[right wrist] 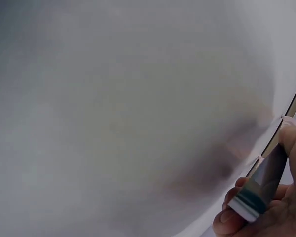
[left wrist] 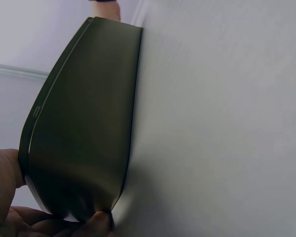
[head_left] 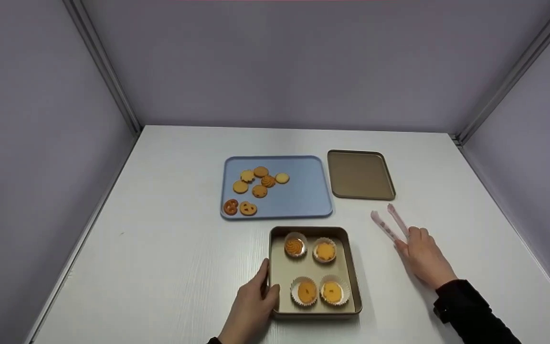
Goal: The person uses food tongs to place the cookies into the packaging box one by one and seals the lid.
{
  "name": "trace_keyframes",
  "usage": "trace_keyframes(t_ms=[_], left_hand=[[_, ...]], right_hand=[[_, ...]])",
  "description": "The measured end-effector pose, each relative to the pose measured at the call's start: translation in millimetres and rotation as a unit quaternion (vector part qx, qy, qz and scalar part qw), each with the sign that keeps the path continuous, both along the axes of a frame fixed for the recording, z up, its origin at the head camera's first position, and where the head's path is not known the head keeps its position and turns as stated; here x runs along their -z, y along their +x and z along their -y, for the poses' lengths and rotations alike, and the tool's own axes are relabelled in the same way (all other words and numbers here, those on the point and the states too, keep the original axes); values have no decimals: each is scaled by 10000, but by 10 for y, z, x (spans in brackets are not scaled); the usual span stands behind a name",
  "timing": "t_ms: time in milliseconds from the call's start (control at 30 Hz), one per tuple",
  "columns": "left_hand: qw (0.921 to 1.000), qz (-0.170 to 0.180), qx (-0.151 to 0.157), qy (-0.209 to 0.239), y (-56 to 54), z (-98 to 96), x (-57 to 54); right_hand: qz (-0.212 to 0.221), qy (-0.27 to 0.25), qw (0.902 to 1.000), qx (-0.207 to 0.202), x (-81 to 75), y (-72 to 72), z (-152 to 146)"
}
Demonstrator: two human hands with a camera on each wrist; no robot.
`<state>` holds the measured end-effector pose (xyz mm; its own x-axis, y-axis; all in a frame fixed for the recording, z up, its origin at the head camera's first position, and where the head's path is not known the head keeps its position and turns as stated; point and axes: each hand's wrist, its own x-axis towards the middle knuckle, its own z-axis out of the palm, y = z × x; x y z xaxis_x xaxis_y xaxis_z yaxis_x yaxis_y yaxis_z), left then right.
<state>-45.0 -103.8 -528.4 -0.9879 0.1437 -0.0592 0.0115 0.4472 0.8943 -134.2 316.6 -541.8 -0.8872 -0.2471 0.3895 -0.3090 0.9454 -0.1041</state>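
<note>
In the head view, a deep square baking pan [head_left: 309, 268] stands near the front of the table. Several paper baking cups, each with a cookie inside, sit in it, one pair towards the back and one towards the front. My left hand [head_left: 251, 298] grips the pan's left wall, thumb over the rim and fingers outside; the left wrist view shows the pan's dark outer side [left wrist: 84, 108]. To the right of the pan, my right hand [head_left: 425, 255] holds pink tongs [head_left: 384, 225], whose tips are spread apart with nothing between them. The tongs' near end [right wrist: 259, 190] shows in the right wrist view.
Behind the pan lies a blue tray [head_left: 299, 196] with several loose cookies on its left half, a pretzel-shaped cookie [head_left: 230, 207] in its front left corner. A shallow brown tray [head_left: 361, 174] lies to its right. Walls rise around the white table [head_left: 160, 239].
</note>
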Motion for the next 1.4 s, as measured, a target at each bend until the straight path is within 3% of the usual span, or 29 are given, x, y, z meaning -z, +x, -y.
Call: trace_keyframes(t_ms=[133, 500, 667, 767, 933, 1067, 1400], left_hand=[[10000, -22, 9, 20, 4, 5, 6], [9999, -120, 17, 94, 10, 9, 21], [9999, -87, -12, 112, 15, 1, 13], [9999, 9, -31, 166, 16, -6, 6], [9998, -24, -31, 178, 18, -2, 4], [9999, -70, -38, 137, 14, 1, 10], [9998, -81, -65, 144, 19, 0, 20]], right_hand=[[-187, 74, 9997, -122, 21, -10, 3], [24, 216, 9997, -83, 9, -15, 13], [-98, 191, 9997, -80, 15, -8, 15], [108, -7, 9999, 105, 5, -4, 23], [890, -322, 9935, 636, -37, -24, 33], [1110, -337, 9903, 769, -60, -35, 16], [548, 0, 9947, 869, -129, -58, -38]])
